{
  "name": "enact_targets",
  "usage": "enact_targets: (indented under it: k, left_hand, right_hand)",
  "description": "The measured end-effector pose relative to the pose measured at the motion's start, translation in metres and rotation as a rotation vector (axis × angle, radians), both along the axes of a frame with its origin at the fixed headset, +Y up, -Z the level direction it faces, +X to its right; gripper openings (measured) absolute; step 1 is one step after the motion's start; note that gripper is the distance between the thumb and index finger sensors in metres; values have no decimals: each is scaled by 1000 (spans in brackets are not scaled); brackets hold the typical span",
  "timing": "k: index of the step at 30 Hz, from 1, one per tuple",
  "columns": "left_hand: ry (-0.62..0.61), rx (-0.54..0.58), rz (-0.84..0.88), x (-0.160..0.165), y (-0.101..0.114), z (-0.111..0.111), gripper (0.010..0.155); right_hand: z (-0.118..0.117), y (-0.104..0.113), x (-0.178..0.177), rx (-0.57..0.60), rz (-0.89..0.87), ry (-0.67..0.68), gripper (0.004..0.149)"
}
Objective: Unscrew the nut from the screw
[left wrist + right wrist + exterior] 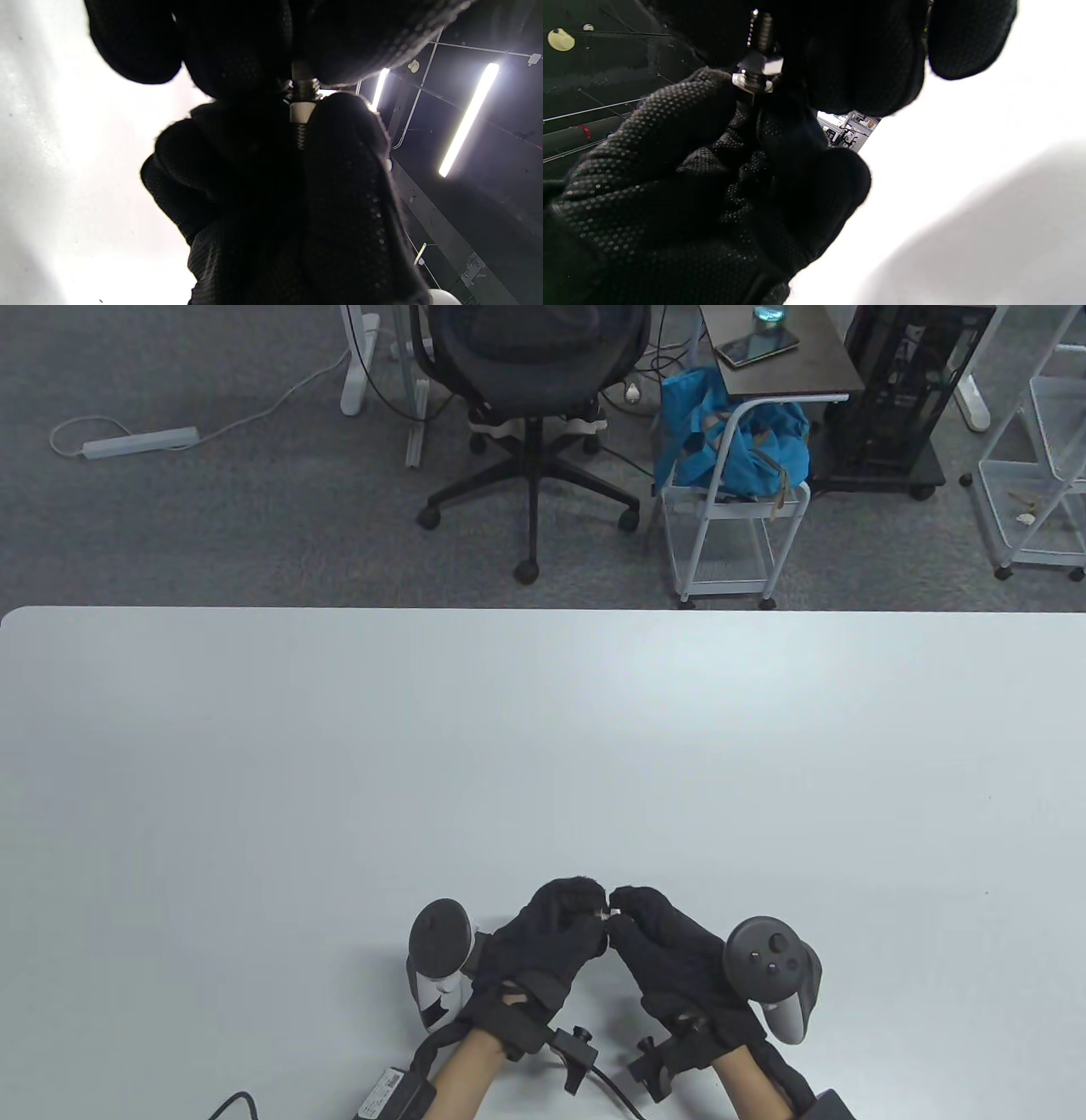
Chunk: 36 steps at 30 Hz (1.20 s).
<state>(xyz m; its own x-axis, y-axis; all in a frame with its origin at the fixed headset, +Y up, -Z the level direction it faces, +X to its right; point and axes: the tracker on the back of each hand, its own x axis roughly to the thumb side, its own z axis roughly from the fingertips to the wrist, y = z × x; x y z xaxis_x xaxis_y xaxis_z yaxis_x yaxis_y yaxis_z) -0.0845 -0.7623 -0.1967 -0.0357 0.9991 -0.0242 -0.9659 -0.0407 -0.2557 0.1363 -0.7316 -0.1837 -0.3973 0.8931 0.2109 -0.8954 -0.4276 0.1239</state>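
Both gloved hands meet low in the middle of the table view, fingertips together around a small metal screw [609, 913]. My left hand [592, 909] pinches one end of the screw [302, 72]. My right hand [626, 909] pinches the other, threaded end, with its fingertips [339, 127] at the pale hex nut [301, 112]. In the right wrist view the nut [764, 65] sits on the thread [761, 29] next to a flat washer or flange [753, 82]. Most of the screw is hidden by the fingers.
The white table [543, 746] stretches ahead of the hands. Beyond its far edge stand an office chair [530, 407] and a white cart [730, 517] on the carpet. Cables [399, 1086] trail from my wrists at the near edge.
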Motion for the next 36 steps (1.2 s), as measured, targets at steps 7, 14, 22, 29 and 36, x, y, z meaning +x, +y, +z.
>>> enact_targets:
  k: [7,14,22,29,36]
  left_hand:
    - [2,-4,1,0,0,0,48]
    - [8,-4,10,0,0,0,48]
    - [1,4,-4,0,0,0,48]
    - [2,1,-2,0,0,0,48]
    - [16,-6,12,-1,0,0,48]
  right_hand:
    - [1,5,0,55,-20,20,52]
    - [1,1,0,4,-36,20,64]
    - [0,-1,2,-16,-35,-18,55]
    - [1,4,2,49,-31,-19,51]
    - [0,0,2,-9,-58,1,62]
